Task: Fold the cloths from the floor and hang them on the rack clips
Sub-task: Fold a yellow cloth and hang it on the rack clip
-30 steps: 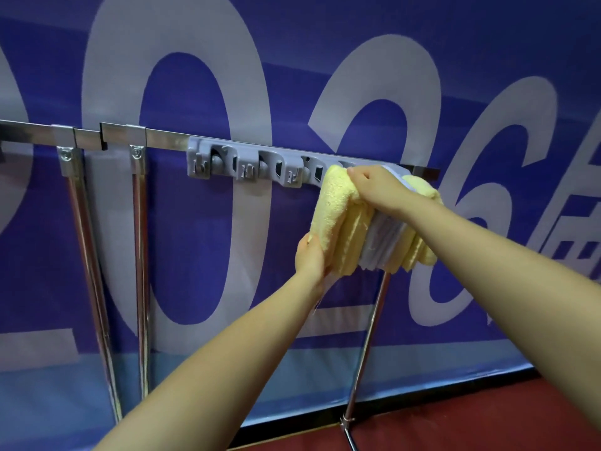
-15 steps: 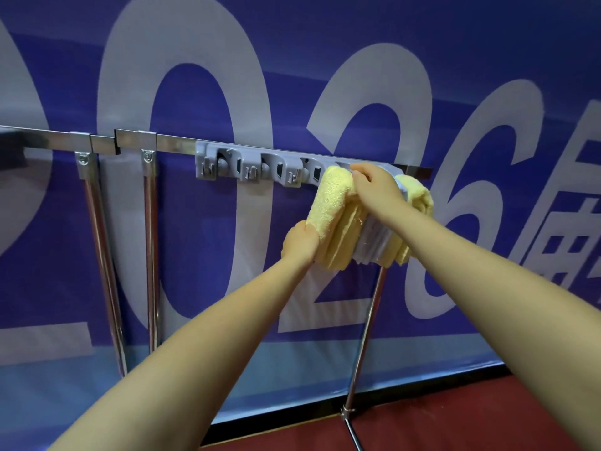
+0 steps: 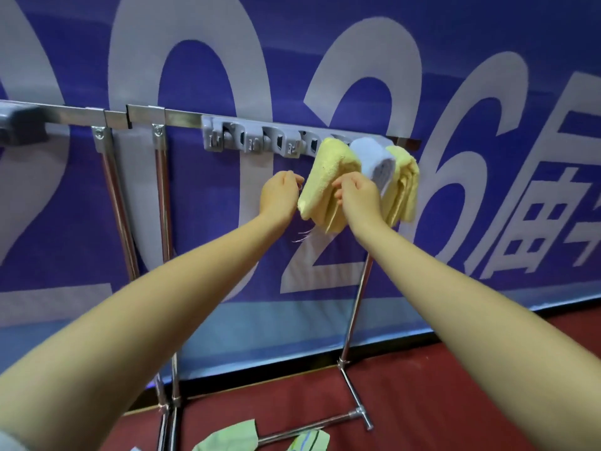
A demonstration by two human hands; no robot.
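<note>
Blue banner backdrop (image 3: 422, 43) with large pale numerals fills the wall behind a chrome rack (image 3: 182, 117) standing on a dark red floor (image 3: 455, 385).

Folded yellow cloth (image 3: 328, 177) hangs from the grey clip bar (image 3: 257, 139) mounted on the rack's top rail, at the bar's right portion. Just to its right hangs a folded pale lavender cloth (image 3: 374, 161), and beyond that a second yellow cloth (image 3: 405, 187), the three pressed side by side. The clips to the left of the first yellow cloth carry nothing.

Left hand (image 3: 281, 196) sits just beside the left edge of the first yellow cloth, fingers loosely curled and holding nothing; contact with the fabric cannot be confirmed. Right hand (image 3: 359, 193) is in front of the lower part of the same cloth, fingers curled towards it; whether they pinch the fabric or only touch it cannot be told. Both forearms extend bare from the lower corners of the view.

Loose threads (image 3: 304, 236) dangle below the first yellow cloth. On the floor at the rack's base lie a green cloth (image 3: 227, 437) and a green striped cloth (image 3: 309, 441), both unfolded, near the rack's foot bar (image 3: 325, 424). A second grey clip bar (image 3: 19, 128) shows at the far left of the rail.
</note>
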